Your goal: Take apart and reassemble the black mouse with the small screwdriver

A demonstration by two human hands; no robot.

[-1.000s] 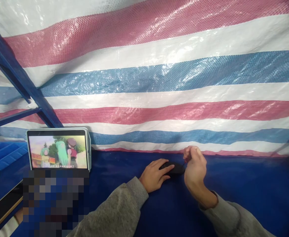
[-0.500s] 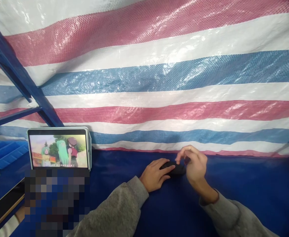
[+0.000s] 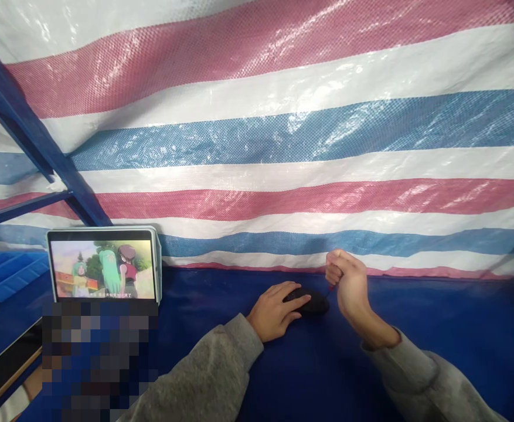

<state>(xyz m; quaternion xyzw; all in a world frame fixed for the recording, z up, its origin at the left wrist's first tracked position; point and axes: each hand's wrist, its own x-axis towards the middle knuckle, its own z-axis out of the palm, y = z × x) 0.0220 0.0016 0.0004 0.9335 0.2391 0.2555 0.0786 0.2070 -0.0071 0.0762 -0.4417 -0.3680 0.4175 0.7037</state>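
Observation:
A black, rounded computer mouse (image 3: 316,303) lies on the dark blue table surface (image 3: 309,369), with faint markings near my fingers. Across its left end rest the fingers of my left hand (image 3: 272,310), gripping it against the table. My right hand (image 3: 349,281) is closed in a fist just above and to the right of the mouse. Out of the bottom of that fist sticks a thin tool with a reddish part, apparently a screwdriver (image 3: 330,288); its shaft slants down to the mouse's right end. Most of its handle is hidden by my fingers.
On the left a tablet (image 3: 159,275) in a pale case stands upright, playing a cartoon. A blue divided tray (image 3: 14,275) sits behind it. Another person's hand (image 3: 34,381) is beside a phone (image 3: 6,357) at lower left. Striped sheeting (image 3: 283,202) hangs behind.
My right hand has shifted slightly right and turned, its fingers curling from a loose pinch into a tighter fist around the screwdriver. My left hand and the mouse stay nearly still.

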